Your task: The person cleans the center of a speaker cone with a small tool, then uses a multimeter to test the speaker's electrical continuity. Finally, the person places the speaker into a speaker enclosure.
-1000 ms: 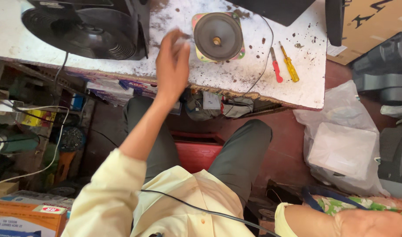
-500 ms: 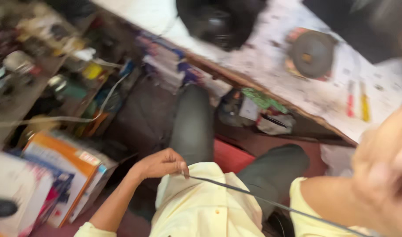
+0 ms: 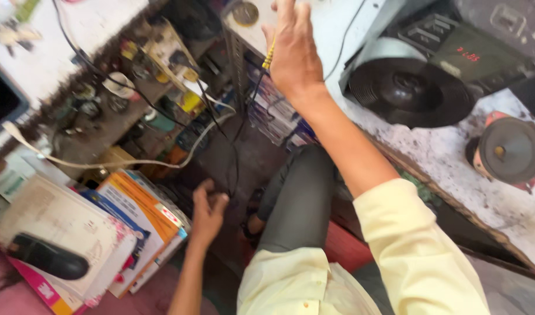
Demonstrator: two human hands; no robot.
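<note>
White worktop (image 3: 454, 151), paint-flecked and scuffed, runs along the right side; its front edge slants from upper centre down to the lower right.

Right hand (image 3: 293, 49): raised to the top left corner of the worktop, back of the hand toward the camera. Fingers curled over a yellow-handled tool (image 3: 269, 56), of which only a short length shows at the thumb side. How firmly it is grasped cannot be told. A thin wire (image 3: 343, 41) crosses the worktop just beside the hand.

Left hand (image 3: 208, 211): low, below the worktop, fingers loosely spread and released, holding nothing. Black cables (image 3: 232, 151) hang just above it, near the fingertips; contact cannot be told.

Large black speaker (image 3: 410, 92): on the worktop, near the right forearm, close to the front edge. Behind it, a dark box (image 3: 466, 49) with a small red display.

Small round speaker (image 3: 508, 149): on the worktop, far right, apart from the large one, with bare worktop between.

Stack of boxes (image 3: 133, 221): orange, blue and white, just left of the left hand. A black shoe (image 3: 48, 256) lies on the nearest white box.

Cluttered shelf (image 3: 150, 87): upper left, crowded with small parts; a pale cord (image 3: 104, 163) trails across its front.

Open room: a narrow dim gap between the boxes and the person's grey-trousered knee (image 3: 302, 192).
</note>
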